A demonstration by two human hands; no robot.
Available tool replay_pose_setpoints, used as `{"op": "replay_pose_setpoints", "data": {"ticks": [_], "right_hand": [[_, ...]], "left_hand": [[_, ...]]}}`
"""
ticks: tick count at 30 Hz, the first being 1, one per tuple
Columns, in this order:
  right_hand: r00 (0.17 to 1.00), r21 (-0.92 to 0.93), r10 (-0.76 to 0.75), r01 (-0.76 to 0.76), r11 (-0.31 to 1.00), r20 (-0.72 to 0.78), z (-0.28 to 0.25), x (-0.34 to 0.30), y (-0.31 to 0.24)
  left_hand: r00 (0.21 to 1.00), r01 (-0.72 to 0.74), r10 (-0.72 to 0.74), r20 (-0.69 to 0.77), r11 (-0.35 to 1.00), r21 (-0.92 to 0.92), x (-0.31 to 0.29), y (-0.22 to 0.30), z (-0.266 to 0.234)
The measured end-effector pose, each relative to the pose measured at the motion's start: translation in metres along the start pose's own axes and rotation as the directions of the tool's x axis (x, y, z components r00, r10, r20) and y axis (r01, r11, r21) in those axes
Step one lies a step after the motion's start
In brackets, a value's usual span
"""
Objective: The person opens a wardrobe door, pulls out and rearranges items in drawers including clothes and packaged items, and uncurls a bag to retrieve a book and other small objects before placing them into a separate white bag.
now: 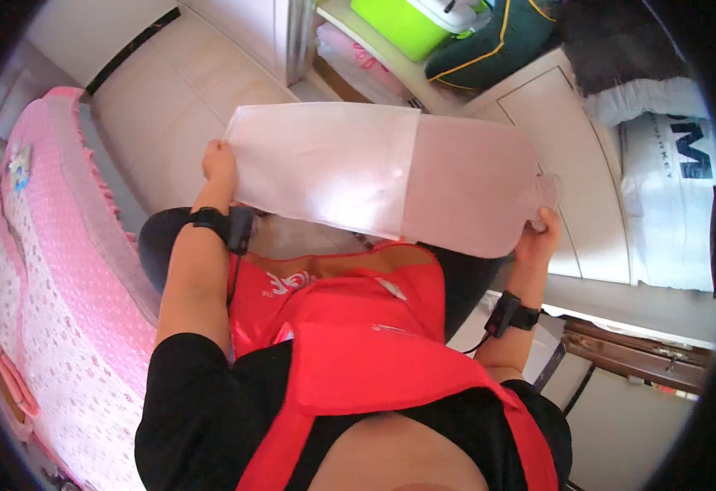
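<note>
Holding: our left hand [219, 161] and right hand [539, 233] pinch the pink cloth's [390, 176] ends.
Handling: light, limp; we'd grip by the corners.

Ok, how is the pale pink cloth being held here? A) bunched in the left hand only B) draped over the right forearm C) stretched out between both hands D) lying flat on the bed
C: the left hand grips one end of the cloth and the right hand the other, spreading it in the air.

cloth [390, 176]: thin pale pink fabric, smooth, sunlit half faintly shiny
apron [358, 327]: red, slick, slightly glossy
bedcover [63, 278]: pink quilted fabric, matt, puckered
floor [170, 98]: pale smooth tile
box [399, 24]: green glossy plastic
</note>
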State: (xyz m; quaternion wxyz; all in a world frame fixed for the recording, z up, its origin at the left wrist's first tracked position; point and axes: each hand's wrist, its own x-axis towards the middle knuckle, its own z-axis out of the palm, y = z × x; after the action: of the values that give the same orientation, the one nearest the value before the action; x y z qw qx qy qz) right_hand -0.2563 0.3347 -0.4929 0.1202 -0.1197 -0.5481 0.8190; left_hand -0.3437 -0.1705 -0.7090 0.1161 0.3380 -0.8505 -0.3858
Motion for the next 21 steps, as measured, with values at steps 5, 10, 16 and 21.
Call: {"op": "replay_pose_setpoints", "data": {"ticks": [5,10,16,21], "right_hand": [[0.976,-0.054,-0.179,0.187,0.981,0.125,0.001,-0.006,-0.055],[0.882,-0.269,-0.278,0.394,0.879,0.381,0.032,-0.001,-0.068],[0.357,-0.289,-0.157,0.894,0.341,0.921,0.143,-0.030,-0.023],[0.003,-0.001,-0.053,0.999,0.050,0.999,0.177,-0.050,0.032]], "left_hand": [[0.998,0.060,-0.062,0.026,0.996,0.065,-0.002,0.010,-0.006],[0.983,-0.032,0.030,0.182,0.999,0.010,-0.007,0.009,0.019],[0.154,0.656,0.623,0.767,0.517,-0.551,-0.083,0.110,-0.032],[0.462,0.809,0.435,0.773,0.151,-0.569,-0.093,0.141,-0.052]]}}
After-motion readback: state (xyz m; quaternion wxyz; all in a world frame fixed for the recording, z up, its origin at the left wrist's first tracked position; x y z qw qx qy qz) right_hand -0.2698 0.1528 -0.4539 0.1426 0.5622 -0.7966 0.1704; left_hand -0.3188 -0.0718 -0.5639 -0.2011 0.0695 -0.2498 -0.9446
